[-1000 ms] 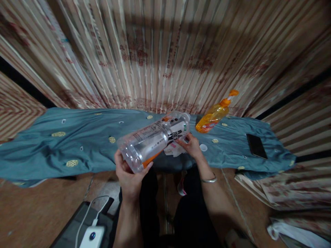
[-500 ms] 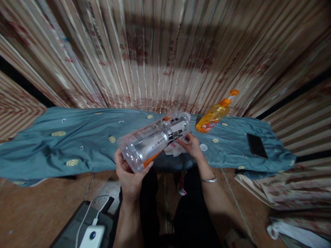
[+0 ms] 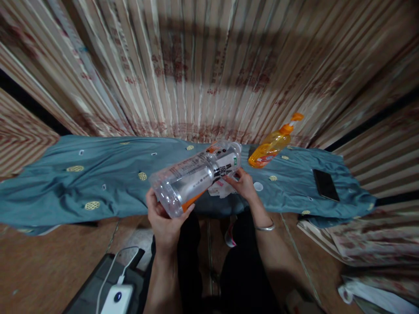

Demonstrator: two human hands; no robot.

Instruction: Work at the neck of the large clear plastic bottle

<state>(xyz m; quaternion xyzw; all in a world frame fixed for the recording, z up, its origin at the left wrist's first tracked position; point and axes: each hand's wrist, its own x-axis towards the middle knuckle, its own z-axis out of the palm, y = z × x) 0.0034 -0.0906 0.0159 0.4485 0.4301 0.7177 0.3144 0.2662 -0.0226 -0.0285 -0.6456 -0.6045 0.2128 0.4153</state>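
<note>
A large clear plastic bottle [image 3: 193, 183] with a silver and orange label lies tilted across both hands, its neck up to the right. My left hand [image 3: 165, 220] is wrapped round the base end. Closer to the neck, my right hand [image 3: 241, 183] grips the underside, some of its fingers hidden behind the bottle. Below the bottle, partly covered, is a crumpled pale wrapper or tissue [image 3: 222, 189]. A small white round cap [image 3: 258, 186] lies just right of my right hand. Beyond it stands an orange pump bottle [image 3: 270, 148] holding yellow-orange liquid.
A teal patterned cloth [image 3: 114, 174] covers the narrow surface before me. A dark flat phone or tablet [image 3: 325, 184] lies on its right side. Striped curtains [image 3: 196, 74] hang behind. At lower left, a white power bank [image 3: 117, 298] with a cable rests on a dark seat.
</note>
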